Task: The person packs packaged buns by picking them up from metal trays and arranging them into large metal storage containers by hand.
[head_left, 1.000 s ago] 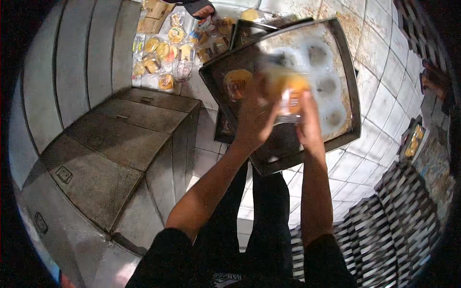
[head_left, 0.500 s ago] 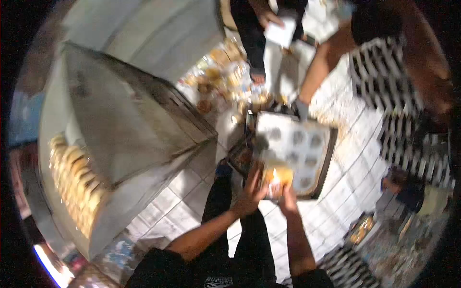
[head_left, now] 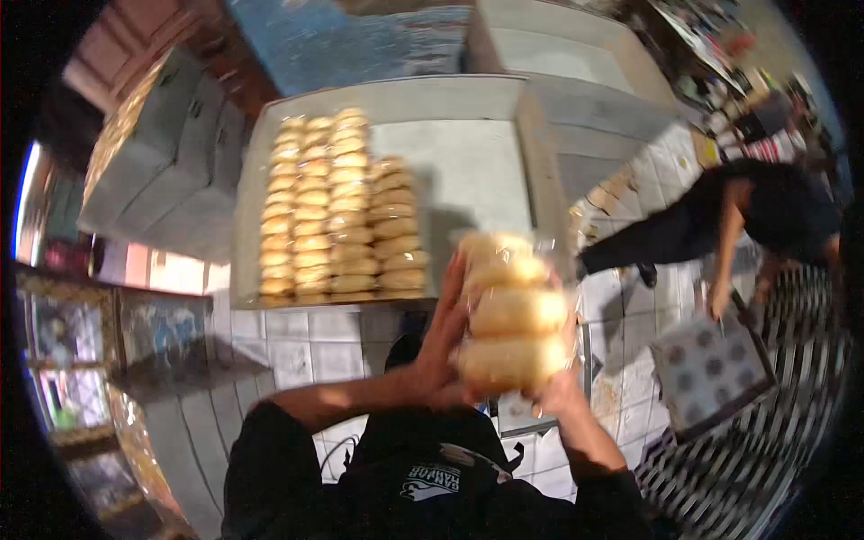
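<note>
Between my two hands is a stack of round golden buns in clear wrapping (head_left: 513,310), slightly blurred. My left hand (head_left: 441,346) presses on its left side, and my right hand (head_left: 560,387) holds its lower right side. The stack is over the near right corner of a large grey box (head_left: 531,153). Inside the box, wrapped buns (head_left: 346,211) stand in several rows along the left side, the rightmost row shorter than the others.
Another grey box (head_left: 576,54) is behind at the upper right. Stacked grey boxes (head_left: 171,171) rise at the left. To the right a person in dark clothes (head_left: 765,211) bends over a dark tray with round marks (head_left: 711,369).
The view has swung from the floor tray and scattered packs to the large box of buns. Both hands still hold wrapped buns, now seen side-on as a stack, over the box's corner.
</note>
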Motion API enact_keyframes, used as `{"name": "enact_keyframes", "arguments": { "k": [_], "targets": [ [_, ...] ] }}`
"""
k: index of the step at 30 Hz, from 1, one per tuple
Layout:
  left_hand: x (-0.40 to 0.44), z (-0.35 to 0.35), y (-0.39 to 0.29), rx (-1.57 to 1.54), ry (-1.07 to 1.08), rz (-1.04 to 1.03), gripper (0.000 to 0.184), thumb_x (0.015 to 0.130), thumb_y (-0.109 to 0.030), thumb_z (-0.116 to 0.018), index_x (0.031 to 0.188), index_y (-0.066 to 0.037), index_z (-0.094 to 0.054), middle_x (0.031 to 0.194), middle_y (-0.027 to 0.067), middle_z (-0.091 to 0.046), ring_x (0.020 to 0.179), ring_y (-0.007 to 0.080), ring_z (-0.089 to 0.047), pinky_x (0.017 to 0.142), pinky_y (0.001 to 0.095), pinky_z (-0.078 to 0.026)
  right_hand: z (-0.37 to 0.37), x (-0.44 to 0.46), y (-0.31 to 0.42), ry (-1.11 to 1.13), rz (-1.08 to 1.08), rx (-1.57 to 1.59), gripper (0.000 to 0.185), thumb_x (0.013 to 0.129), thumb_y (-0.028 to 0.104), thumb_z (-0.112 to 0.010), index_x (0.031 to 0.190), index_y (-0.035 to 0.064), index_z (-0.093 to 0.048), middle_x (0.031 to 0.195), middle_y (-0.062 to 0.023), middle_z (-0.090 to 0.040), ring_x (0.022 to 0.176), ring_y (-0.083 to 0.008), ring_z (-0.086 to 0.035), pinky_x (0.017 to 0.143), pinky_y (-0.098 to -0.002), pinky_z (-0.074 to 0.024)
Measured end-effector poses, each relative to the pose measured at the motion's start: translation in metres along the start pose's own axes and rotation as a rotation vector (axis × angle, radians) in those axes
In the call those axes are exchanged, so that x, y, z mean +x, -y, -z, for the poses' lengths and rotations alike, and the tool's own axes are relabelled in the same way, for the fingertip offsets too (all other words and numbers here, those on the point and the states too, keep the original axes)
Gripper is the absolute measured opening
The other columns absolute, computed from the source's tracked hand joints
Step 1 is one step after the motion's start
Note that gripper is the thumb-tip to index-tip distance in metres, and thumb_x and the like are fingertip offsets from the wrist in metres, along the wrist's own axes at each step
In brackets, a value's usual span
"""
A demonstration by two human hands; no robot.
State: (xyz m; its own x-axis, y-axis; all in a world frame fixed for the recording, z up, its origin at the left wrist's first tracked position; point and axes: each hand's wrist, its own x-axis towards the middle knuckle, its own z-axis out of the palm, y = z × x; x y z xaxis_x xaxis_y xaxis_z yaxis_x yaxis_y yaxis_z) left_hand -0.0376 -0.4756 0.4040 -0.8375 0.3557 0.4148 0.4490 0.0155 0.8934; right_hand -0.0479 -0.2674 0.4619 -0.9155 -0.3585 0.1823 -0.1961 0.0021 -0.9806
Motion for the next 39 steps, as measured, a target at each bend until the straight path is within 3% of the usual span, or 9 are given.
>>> {"name": "enact_keyframes", "arguments": {
  "k": [4,11,14,18,20,25,34,36,39],
  "targets": [
    [0.094,0.123,0.044,0.053,-0.261,0.136,0.090,0.098,-0.054,-0.053,0.160,-0.003,-0.013,0.167,0.0261,-0.003,0.155,0.0422,-0.001,0.124,0.0530,-0.006,-0.043,0.180,-0.048,-0.006,-0.114,0.086,0.111,0.084,0.058,-0.072,0.158,-0.0005,-0.014,0.149,-0.0193,-0.043,0.138,-0.0278,-0.042,0.113,-0.0412,-0.0377],
    [0.207,0.285,0.175,-0.640,-0.355,0.705,0.065,0.103,-0.053,-0.047,0.142,-0.001,-0.046,0.122,0.0159,-0.061,0.108,0.0239,-0.061,0.095,0.0398,-0.050,-0.053,0.450,-0.172,0.197,-0.828,-0.027,0.091,0.092,0.071,-0.050,0.142,-0.0044,-0.047,0.130,-0.0230,-0.062,0.113,-0.0295,-0.066,0.093,-0.0412,-0.0545],
    [0.215,0.327,0.186,0.107,0.156,1.039,0.073,0.099,-0.061,-0.048,0.141,-0.001,-0.050,0.127,0.0189,-0.062,0.113,0.0294,-0.063,0.098,0.0411,-0.050,-0.041,0.491,-0.222,0.447,-1.137,-0.268,0.103,0.088,0.082,-0.039,0.140,-0.0065,-0.049,0.118,-0.0269,-0.067,0.092,-0.0298,-0.072,0.078,-0.0394,-0.0589],
    [0.209,0.325,0.218,0.711,-0.102,0.295,0.074,0.085,-0.050,-0.071,0.140,-0.004,-0.054,0.136,0.0235,-0.057,0.119,0.0341,-0.059,0.097,0.0454,-0.048,-0.034,0.469,-0.230,0.216,-0.976,-0.392,0.095,0.091,0.080,-0.039,0.130,-0.0049,-0.056,0.091,-0.0149,-0.075,0.084,-0.0229,-0.074,0.069,-0.0316,-0.0584],
    [0.209,0.322,0.244,1.188,0.051,-0.088,0.079,0.084,-0.054,-0.070,0.142,-0.004,-0.052,0.146,0.0237,-0.048,0.135,0.0364,-0.047,0.107,0.0558,-0.038,-0.042,0.452,-0.233,0.164,-0.960,-0.393,0.102,0.094,0.078,-0.034,0.149,-0.0066,-0.039,0.129,-0.0294,-0.062,0.110,-0.0341,-0.068,0.099,-0.0448,-0.0517],
    [0.219,0.324,0.276,1.298,0.267,0.197,0.094,0.087,-0.063,-0.062,0.153,-0.001,-0.036,0.155,0.0215,-0.039,0.145,0.0363,-0.034,0.114,0.0612,-0.025,-0.109,0.418,-0.276,-0.061,-0.572,0.521,0.097,0.095,0.078,-0.027,0.163,0.0123,-0.005,0.170,-0.0121,-0.005,0.156,-0.0315,-0.006,0.124,-0.0513,-0.0104],
    [0.211,0.327,0.268,1.393,0.433,0.021,0.085,0.086,-0.060,-0.064,0.147,-0.004,-0.044,0.149,0.0173,-0.048,0.136,0.0402,-0.045,0.114,0.0590,-0.030,-0.120,0.390,-0.261,-0.054,-0.532,0.449,0.084,0.105,0.062,-0.027,0.161,0.0026,-0.008,0.167,-0.0155,-0.016,0.154,-0.0290,-0.014,0.125,-0.0424,-0.0169],
    [0.241,0.320,0.242,1.297,0.655,0.487,0.077,0.086,-0.053,-0.068,0.145,-0.008,-0.048,0.149,0.0167,-0.049,0.136,0.0421,-0.044,0.115,0.0537,-0.031,-0.078,0.406,-0.225,0.181,-0.243,0.320,0.076,0.100,0.068,-0.037,0.156,0.0165,-0.036,0.160,-0.0129,-0.034,0.147,-0.0303,-0.031,0.117,-0.0511,-0.0315],
    [0.213,0.335,0.283,1.265,0.623,0.156,0.066,0.092,-0.035,-0.064,0.148,-0.005,-0.045,0.152,0.0197,-0.045,0.141,0.0379,-0.041,0.116,0.0478,-0.032,0.005,0.359,-0.123,0.130,-0.131,-0.031,0.061,0.094,0.054,-0.064,0.132,0.0058,-0.061,0.120,-0.0094,-0.067,0.114,-0.0228,-0.060,0.102,-0.0376,-0.0464]
  ]
}}
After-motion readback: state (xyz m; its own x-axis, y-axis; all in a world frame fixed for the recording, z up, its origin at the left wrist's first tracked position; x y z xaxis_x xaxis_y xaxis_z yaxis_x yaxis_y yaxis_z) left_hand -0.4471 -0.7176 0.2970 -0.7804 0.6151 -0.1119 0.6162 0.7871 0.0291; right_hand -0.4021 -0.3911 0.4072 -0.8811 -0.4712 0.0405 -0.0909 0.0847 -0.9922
